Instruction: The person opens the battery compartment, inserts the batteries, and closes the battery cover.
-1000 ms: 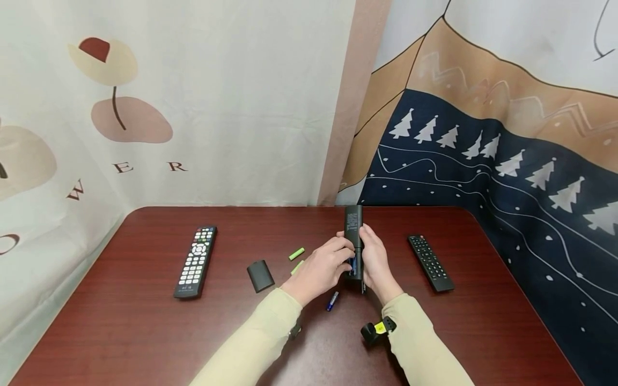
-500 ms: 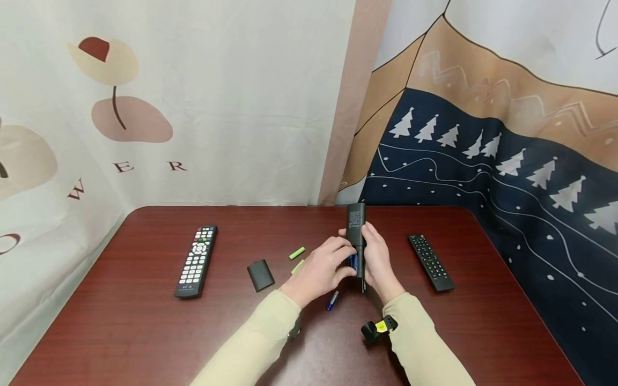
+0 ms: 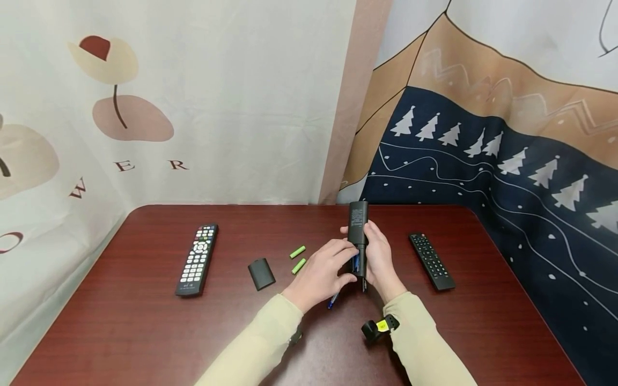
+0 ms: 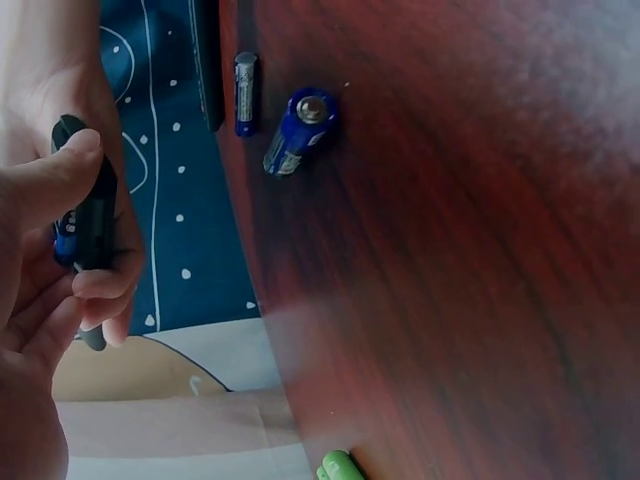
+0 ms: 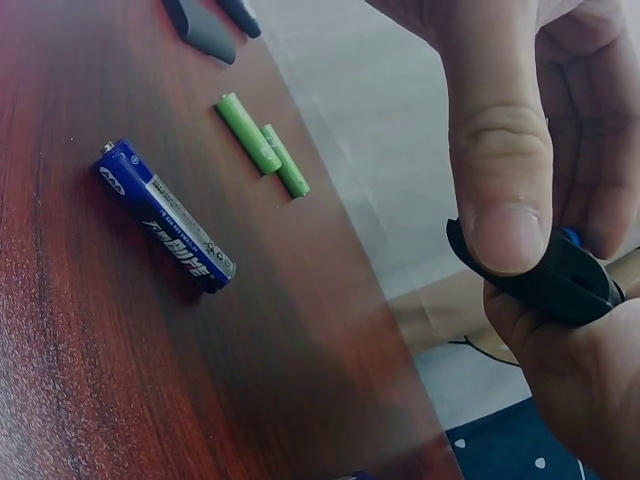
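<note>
A black remote control is held back side up in my right hand, its battery compartment uncovered. A blue AAA battery shows in that compartment. My left hand pinches at this battery, fingertips and thumb right at the compartment. In the right wrist view, the left thumb lies over the end of the remote, with a bit of blue visible behind it. On the table under the hands lie another blue battery and a further small battery. The left fingers partly hide the compartment.
Two green batteries lie left of the hands, beside the black battery cover. One remote with white buttons lies at the left of the table, another black remote at the right. Curtains hang behind the far edge.
The held remote and both hands have shifted slightly to the right. My left hand now uncovers more of the nearer green battery and overlaps the loose blue battery on the table.
</note>
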### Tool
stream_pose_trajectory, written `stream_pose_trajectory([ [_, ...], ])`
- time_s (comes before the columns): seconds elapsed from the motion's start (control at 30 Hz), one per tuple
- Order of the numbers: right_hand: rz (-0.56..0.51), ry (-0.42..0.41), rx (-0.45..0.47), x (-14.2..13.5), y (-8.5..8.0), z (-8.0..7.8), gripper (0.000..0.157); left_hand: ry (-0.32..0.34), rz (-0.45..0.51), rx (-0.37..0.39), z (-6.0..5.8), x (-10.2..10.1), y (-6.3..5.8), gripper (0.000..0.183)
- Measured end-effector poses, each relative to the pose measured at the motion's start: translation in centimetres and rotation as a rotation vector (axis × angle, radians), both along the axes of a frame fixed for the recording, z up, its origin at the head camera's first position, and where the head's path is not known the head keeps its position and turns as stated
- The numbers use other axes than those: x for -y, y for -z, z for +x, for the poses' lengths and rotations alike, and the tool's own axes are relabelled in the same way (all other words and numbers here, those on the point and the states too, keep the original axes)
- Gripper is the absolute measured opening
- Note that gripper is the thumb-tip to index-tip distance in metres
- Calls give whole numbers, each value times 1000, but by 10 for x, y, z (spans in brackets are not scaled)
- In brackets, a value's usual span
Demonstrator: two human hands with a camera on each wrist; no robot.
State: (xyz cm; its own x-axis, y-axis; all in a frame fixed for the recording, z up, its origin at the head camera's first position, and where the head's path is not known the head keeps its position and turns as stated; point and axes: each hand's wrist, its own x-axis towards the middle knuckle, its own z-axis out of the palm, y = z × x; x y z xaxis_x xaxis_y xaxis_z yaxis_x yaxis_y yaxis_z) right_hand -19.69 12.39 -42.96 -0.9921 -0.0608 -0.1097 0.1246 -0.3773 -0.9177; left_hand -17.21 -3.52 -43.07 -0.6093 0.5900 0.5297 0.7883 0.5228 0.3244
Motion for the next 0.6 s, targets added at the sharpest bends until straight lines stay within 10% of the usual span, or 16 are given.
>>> stream_pose_trajectory([
  [0.6, -47, -27, 17, -2, -4, 1, 47, -19, -10, -157, 3, -1, 10, 45],
])
